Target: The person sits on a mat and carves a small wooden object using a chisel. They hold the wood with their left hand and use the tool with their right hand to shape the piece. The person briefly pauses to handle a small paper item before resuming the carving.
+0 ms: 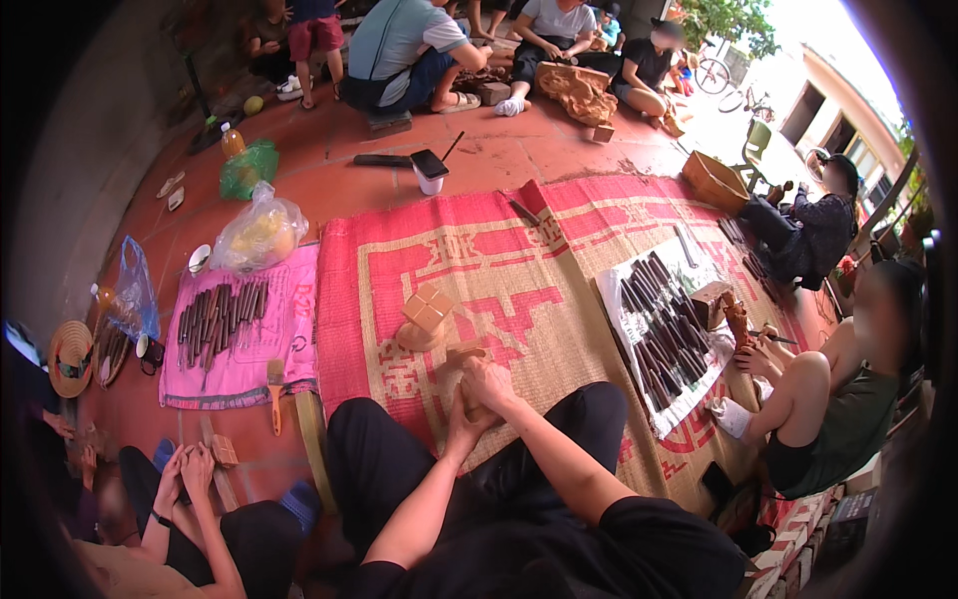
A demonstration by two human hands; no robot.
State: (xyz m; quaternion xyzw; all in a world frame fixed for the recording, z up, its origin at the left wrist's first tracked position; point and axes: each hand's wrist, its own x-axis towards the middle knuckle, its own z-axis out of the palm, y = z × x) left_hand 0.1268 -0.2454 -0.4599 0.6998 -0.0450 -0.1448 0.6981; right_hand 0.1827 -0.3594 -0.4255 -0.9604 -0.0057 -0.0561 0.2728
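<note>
Just above my crossed legs, my left hand (466, 423) and my right hand (487, 385) come together, fingers closed around a small light-brown wooden piece (463, 353). Only its far end shows past my fingers, so its full shape is hidden. Beyond my hands, a square wooden block (427, 306) with a grooved cross on its top sits on the woven red and straw-coloured mat (519, 280). A paler, rounded wooden piece (415, 336) lies right against the block's near side.
On my left, many dark-handled carving tools (222, 317) lie on a pink sack (299, 344), beside a paintbrush (275, 394). More tools (664, 329) cover a white sack (720, 349) on my right. Co-workers sit close on both sides. A white cup (430, 180) stands past the mat.
</note>
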